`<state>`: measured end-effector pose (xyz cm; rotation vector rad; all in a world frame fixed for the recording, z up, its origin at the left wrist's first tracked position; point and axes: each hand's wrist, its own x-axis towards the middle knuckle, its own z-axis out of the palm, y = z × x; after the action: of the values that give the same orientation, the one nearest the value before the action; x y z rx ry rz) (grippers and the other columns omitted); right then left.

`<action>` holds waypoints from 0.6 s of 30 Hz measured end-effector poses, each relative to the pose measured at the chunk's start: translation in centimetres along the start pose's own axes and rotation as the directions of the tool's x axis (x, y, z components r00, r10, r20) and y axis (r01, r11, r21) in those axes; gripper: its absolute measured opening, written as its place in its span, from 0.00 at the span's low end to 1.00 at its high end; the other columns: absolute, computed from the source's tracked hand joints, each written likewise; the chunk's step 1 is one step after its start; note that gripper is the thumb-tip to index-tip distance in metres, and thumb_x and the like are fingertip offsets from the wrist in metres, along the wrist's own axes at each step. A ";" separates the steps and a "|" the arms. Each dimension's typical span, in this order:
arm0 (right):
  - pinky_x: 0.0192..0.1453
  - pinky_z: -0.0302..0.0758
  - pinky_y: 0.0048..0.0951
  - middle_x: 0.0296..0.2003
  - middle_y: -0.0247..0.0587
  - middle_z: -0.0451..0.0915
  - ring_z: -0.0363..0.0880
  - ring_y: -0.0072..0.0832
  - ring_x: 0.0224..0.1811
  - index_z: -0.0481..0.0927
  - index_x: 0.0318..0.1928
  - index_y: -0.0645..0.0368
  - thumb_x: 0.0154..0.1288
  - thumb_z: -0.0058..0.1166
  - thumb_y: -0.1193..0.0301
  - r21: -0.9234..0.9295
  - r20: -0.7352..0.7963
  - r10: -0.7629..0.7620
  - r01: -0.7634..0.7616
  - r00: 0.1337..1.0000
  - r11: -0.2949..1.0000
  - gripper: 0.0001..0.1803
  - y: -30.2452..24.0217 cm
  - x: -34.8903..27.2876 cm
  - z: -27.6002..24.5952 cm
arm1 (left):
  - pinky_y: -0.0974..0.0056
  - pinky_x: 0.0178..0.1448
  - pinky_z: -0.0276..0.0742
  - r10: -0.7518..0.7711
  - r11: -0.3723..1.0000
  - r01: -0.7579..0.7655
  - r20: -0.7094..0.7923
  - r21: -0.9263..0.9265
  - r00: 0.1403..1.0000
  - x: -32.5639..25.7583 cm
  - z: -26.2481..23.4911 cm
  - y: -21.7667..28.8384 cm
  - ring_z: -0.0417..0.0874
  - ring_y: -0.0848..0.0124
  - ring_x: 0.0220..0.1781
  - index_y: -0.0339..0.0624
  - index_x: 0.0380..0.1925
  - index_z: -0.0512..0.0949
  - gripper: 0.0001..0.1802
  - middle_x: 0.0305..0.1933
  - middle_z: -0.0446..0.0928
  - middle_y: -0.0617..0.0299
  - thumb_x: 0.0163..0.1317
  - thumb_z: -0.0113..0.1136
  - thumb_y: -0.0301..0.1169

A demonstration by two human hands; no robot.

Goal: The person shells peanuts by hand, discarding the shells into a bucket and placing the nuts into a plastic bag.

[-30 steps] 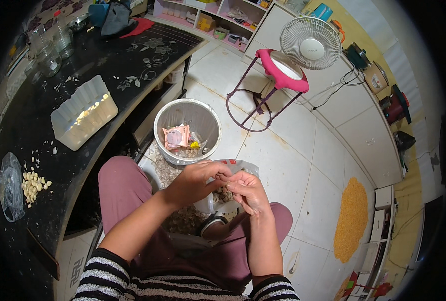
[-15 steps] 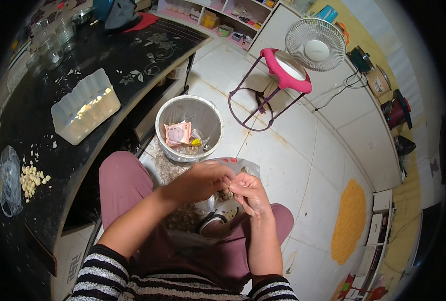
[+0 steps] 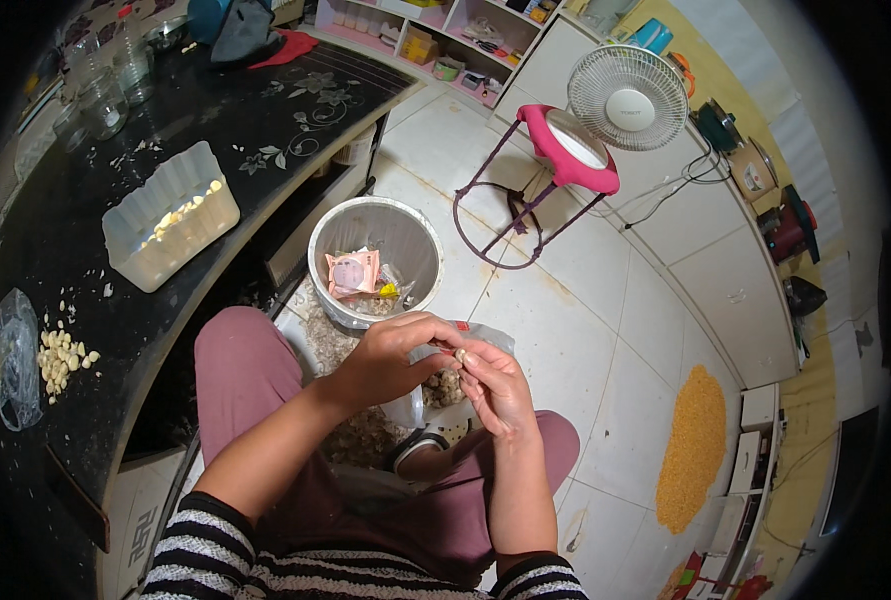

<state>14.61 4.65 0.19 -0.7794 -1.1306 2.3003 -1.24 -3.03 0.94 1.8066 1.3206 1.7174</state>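
Over a plastic bag [image 3: 485, 337] between my knees, my two hands meet at a small pale garlic clove [image 3: 460, 355]. My right hand [image 3: 500, 387] pinches it between thumb and forefinger. My left hand [image 3: 390, 352] curves in from the other side, thumb and fingertips closed at the clove. Inside the bag, partly hidden by my hands, lie more unpeeled garlic cloves [image 3: 445, 388]. On the black table at left, a translucent plastic tub [image 3: 170, 215] holds peeled cloves. A heap of peeled cloves [image 3: 63, 360] lies beside a crumpled clear bag [image 3: 15, 360].
A lined waste bin [image 3: 420, 250] with a pink packet [image 3: 353, 272] stands just beyond my hands. Dry skins [image 3: 365, 440] litter the floor below. Farther off are a pink-topped stool [image 3: 570, 150] and a fan [image 3: 628, 98]. Yellow grain [image 3: 692, 450] is spread at right.
My left hand has tilted and its thumb and fingers have parted a little, so the clove now shows between the hands. The view has shifted slightly.
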 end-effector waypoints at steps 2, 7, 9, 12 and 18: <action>0.22 0.61 0.11 0.28 0.36 0.76 0.66 0.11 0.21 0.74 0.40 0.65 0.59 0.49 0.75 -0.007 -0.003 0.005 -0.005 1.000 1.000 0.09 0.0 -0.1 0.0 | 0.69 0.37 0.73 -0.032 0.999 0.033 0.026 -0.013 0.999 -0.2 0.2 -0.3 0.77 0.68 0.31 0.37 0.31 0.74 0.08 0.29 0.76 0.58 0.49 0.59 0.25; 0.20 0.60 0.11 0.27 0.37 0.77 0.67 0.12 0.20 0.75 0.37 0.64 0.59 0.49 0.74 0.034 0.021 0.006 -0.007 1.000 0.999 0.07 0.2 -0.2 -0.4 | 0.69 0.37 0.73 -0.065 0.996 0.069 0.055 -0.061 0.996 -0.1 0.3 0.0 0.77 0.69 0.31 0.37 0.31 0.74 0.08 0.29 0.76 0.58 0.48 0.60 0.24; 0.20 0.60 0.10 0.26 0.37 0.77 0.67 0.12 0.20 0.75 0.36 0.64 0.59 0.50 0.74 0.037 0.026 0.009 -0.010 1.000 0.999 0.06 0.1 -0.2 -0.5 | 0.69 0.37 0.73 -0.074 0.994 0.079 0.063 -0.077 0.995 -0.1 0.4 0.1 0.77 0.70 0.31 0.36 0.31 0.74 0.09 0.29 0.76 0.59 0.47 0.60 0.23; 0.19 0.60 0.10 0.26 0.37 0.77 0.67 0.12 0.19 0.75 0.34 0.63 0.58 0.51 0.74 0.020 0.044 0.016 -0.017 0.999 1.000 0.06 0.1 -0.4 -0.7 | 0.70 0.35 0.73 -0.083 0.991 0.088 0.056 -0.097 0.995 -0.1 0.3 0.2 0.77 0.71 0.29 0.36 0.30 0.74 0.10 0.28 0.76 0.59 0.46 0.61 0.21; 0.19 0.59 0.10 0.25 0.36 0.77 0.64 0.11 0.17 0.75 0.32 0.63 0.57 0.51 0.74 -0.036 0.060 0.054 -0.051 0.997 0.998 0.05 0.1 -0.5 -0.9 | 0.71 0.32 0.73 -0.129 0.977 0.148 0.127 -0.153 0.983 -0.2 0.1 0.4 0.76 0.73 0.26 0.36 0.27 0.73 0.10 0.25 0.75 0.61 0.42 0.62 0.19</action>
<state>15.51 4.80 -0.21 -0.7653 -1.1926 2.3683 -0.97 -3.38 1.06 1.6558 1.1939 1.5728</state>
